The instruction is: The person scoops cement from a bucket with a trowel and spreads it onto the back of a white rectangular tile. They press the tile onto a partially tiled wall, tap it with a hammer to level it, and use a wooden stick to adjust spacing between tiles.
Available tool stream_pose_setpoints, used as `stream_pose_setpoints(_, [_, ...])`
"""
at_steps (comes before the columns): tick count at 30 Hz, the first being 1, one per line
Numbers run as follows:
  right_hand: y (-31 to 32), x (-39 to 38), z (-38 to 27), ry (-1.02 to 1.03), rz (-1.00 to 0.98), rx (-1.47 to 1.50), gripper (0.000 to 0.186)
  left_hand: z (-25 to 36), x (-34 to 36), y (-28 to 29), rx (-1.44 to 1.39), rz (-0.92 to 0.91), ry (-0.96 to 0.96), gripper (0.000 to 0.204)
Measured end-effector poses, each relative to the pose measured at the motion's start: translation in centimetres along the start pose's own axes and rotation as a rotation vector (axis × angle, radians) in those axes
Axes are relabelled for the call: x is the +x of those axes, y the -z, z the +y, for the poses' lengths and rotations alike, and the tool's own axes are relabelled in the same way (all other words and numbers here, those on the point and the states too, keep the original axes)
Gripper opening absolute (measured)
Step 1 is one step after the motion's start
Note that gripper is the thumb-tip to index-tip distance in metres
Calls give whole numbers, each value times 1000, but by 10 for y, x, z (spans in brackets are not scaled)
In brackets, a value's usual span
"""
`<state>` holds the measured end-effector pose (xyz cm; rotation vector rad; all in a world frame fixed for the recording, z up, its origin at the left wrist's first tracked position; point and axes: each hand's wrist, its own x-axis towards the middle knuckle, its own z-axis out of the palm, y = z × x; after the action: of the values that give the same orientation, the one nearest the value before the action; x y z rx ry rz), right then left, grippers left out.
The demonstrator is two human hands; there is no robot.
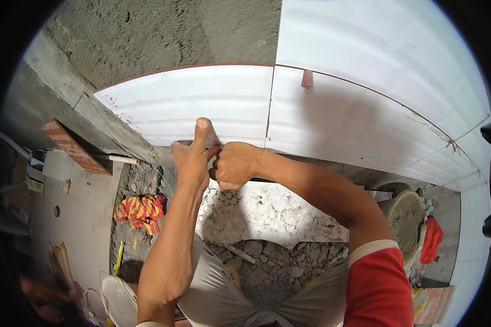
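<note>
A long white tile (185, 103) is set on the wall in front of me, its lower edge at my hands. My left hand (193, 158) grips that edge, thumb stretched up against the glossy face; its other fingers are bent at the edge and partly hidden. Right beside it, my right hand (237, 165) is closed in a fist with the knuckles near the tile's lower edge. Whatever lies inside that fist is hidden. Another white tile (333, 114) adjoins on the right, with a small reddish wedge (307, 79) at its top joint.
Below my hands lies a mortar-spotted white board (273, 212) over rubble (278, 267). A bucket of mortar (406, 223) and a red bag (432, 240) stand right. A patterned cloth (141, 211), a tile piece (73, 146) and another bucket (117, 297) are left. Rough mortar (163, 35) covers the wall above.
</note>
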<state>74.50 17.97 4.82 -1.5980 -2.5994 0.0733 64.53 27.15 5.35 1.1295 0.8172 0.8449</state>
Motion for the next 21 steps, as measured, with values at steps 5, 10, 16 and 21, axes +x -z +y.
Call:
stream_pose_setpoints(5, [0, 3, -3, 143, -67, 15, 26, 1, 1, -2, 24, -16, -40, 69])
stream_pose_setpoints(10, [3, 6, 0, 70, -143, -16, 29, 0, 1, 1, 24, -9, 20, 65])
stream_pose_setpoints(16, [-3, 2, 7, 30, 103, -96, 30, 5, 0, -2, 0, -44, 28, 65])
stream_pose_setpoints(21, [-5, 0, 13, 117, 15, 32, 28, 6, -1, -5, 32, 58, -8, 74])
